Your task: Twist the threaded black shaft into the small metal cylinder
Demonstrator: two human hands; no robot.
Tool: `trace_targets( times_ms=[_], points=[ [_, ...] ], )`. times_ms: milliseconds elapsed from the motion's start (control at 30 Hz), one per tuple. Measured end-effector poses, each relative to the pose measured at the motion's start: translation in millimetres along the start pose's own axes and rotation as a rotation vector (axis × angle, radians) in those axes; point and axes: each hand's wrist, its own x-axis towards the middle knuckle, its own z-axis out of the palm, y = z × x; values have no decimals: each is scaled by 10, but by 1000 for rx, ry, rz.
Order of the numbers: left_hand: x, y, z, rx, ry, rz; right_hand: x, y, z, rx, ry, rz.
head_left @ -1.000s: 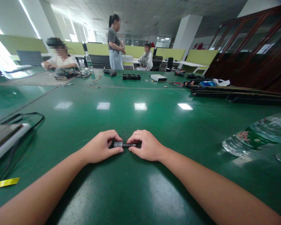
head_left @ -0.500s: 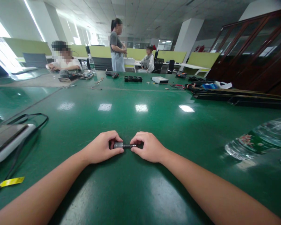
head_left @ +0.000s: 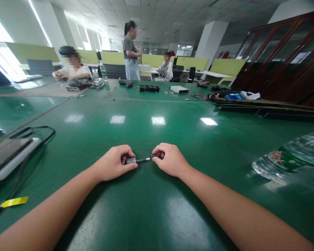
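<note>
At the far left of the frame, a white device (head_left: pixel 17 156) on the green table (head_left: pixel 94 129), well apart from either hand. Next, below the middle and left of centre, the left hand (head_left: pixel 111 164), pinching a grey metal cylinder (head_left: pixel 131 160) between thumb and fingers. Out of the cylinder's right end, a thin shaft (head_left: pixel 141 160), its long axis lying across the frame and rising slightly rightward to a bright tip (head_left: pixel 148 159). Just right of that tip and slightly higher in the frame, a dark coiled piece (head_left: pixel 155 156), apart by a narrow gap; roughly in line with the shaft, not exactly. Nearer to the tip than the left: the right hand (head_left: pixel 171 160), pinching the coiled piece with thumb and fingertips and hiding part of it. Finally, near the right edge, a clear bottle (head_left: pixel 285 157), untouched.
</note>
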Motion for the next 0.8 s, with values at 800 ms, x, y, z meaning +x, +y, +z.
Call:
trace_targets(
  times_ms=[800],
  points=[
    [-13,-47,-8,-30,0,47,-2,-34,17,203,-117,-138]
  ],
)
